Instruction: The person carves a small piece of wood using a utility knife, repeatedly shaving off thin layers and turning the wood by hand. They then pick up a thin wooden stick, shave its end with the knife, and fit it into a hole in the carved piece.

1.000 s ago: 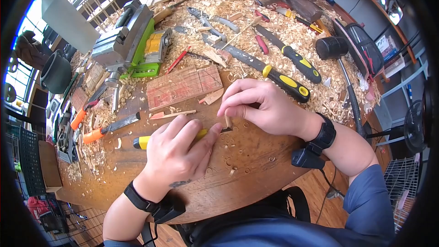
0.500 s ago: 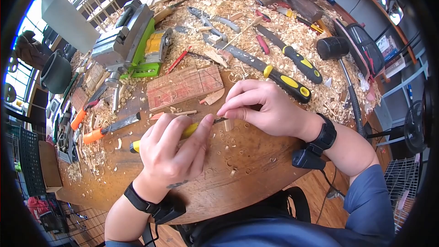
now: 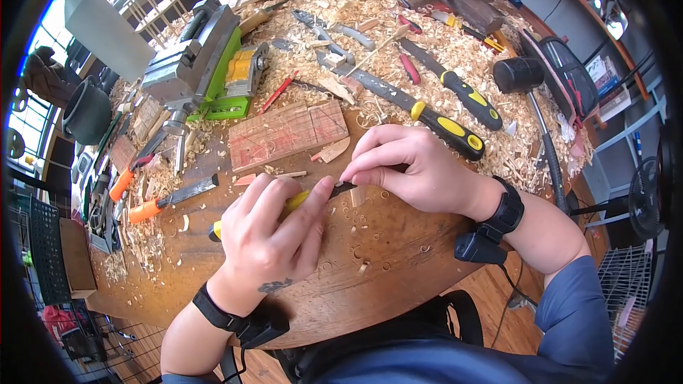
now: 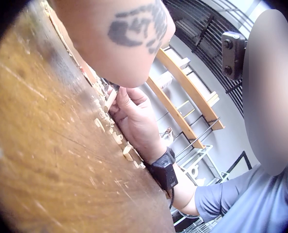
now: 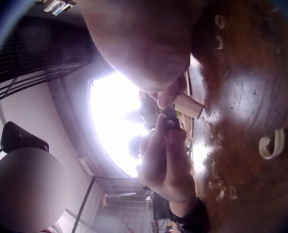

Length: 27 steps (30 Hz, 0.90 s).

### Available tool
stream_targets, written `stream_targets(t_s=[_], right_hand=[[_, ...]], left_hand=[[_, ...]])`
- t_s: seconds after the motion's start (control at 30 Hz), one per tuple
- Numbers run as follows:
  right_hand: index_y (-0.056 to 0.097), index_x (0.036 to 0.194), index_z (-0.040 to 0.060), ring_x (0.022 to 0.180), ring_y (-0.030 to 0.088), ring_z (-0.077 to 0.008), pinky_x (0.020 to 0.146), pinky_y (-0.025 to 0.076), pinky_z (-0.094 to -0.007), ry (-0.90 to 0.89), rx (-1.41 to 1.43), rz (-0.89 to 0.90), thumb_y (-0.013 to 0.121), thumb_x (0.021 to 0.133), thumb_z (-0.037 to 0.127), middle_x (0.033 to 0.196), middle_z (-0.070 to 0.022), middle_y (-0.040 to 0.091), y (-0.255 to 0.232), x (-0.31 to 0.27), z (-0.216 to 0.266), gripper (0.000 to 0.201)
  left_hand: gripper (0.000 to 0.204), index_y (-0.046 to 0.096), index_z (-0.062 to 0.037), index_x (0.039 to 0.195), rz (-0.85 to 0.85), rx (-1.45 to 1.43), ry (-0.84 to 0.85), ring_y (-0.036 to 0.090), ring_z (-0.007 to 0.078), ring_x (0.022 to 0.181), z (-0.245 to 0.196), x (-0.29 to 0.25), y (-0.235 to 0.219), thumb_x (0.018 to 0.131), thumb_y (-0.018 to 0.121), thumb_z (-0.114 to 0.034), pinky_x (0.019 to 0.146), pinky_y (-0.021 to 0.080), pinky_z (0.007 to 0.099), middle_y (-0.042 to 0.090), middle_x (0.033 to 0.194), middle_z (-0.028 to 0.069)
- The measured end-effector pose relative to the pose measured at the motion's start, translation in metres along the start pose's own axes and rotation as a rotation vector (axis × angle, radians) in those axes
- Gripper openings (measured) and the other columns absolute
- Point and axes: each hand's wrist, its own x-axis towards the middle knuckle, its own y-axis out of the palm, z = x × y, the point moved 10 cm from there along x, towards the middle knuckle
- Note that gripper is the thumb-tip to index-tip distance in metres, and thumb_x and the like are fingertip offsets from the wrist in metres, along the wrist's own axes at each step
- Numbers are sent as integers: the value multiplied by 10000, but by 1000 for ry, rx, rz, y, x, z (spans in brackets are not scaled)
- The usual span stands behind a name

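In the head view, my left hand grips the yellow handle of a utility knife. Its dark blade points right, lying against a small pale wood piece. Thumb and fingers of my right hand pinch that piece, its lower end showing beneath them. From the left wrist, the wood piece appears low over the bench, in the right hand's fingers. The right wrist view shows its squared end beside the blade and the left hand; the upper end is hidden by fingers.
Small curled shavings dot the wooden bench. Beyond the hands lie a red-marked board, a yellow-black handled tool and an orange-handled chisel. A vise stands at back left, a black mallet at right.
My left hand has drawn back left and up from its place a second ago, then edged slightly right with the knife. The right hand stays nearly still, holding the wood piece.
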Motion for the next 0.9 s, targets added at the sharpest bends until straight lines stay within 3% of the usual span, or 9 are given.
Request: stream_targets(t_s=[0.3, 0.6, 0.67, 0.8, 0.9], right_hand=[[841, 1077, 47, 907, 735, -178, 805, 591, -316, 11, 13, 3, 789, 961, 0, 1007, -62, 760, 1, 0, -2, 135], [845, 1072, 61, 897, 724, -191, 795, 579, -327, 11, -28, -5, 807, 953, 28, 995, -61, 757, -1, 0, 0, 129], [846, 1075, 63, 903, 724, -193, 801, 578, -327, 4, -28, -15, 806, 955, 30, 999, -62, 757, -2, 1, 1, 131], [847, 1084, 66, 922, 724, -197, 817, 576, -329, 8, -29, -56, 803, 961, 30, 1010, -64, 757, -6, 0, 3, 135], [847, 1087, 65, 919, 725, -196, 814, 577, -331, 4, -38, -33, 803, 962, 30, 1012, -63, 758, -4, 0, 1, 138]], left_hand=[[467, 848, -60, 1172, 24, -3, -5, 578, 198, 677, -2, 0, 3, 707, 808, -72, 546, 481, 323, 585, 862, 47], [314, 858, -89, 1062, 114, 0, 64, 528, 177, 643, -15, -2, 12, 751, 819, -87, 494, 431, 321, 507, 793, 20], [435, 855, -72, 1128, 181, -23, 22, 623, 229, 714, -12, -3, 15, 695, 815, -51, 549, 498, 344, 620, 879, 69], [429, 854, -67, 1118, 139, -62, 19, 623, 231, 711, -8, -4, 15, 692, 815, -43, 545, 494, 347, 620, 874, 70], [336, 860, -90, 1049, 45, -29, 34, 554, 177, 640, -8, -1, 7, 718, 805, -71, 506, 449, 314, 572, 837, 31]])
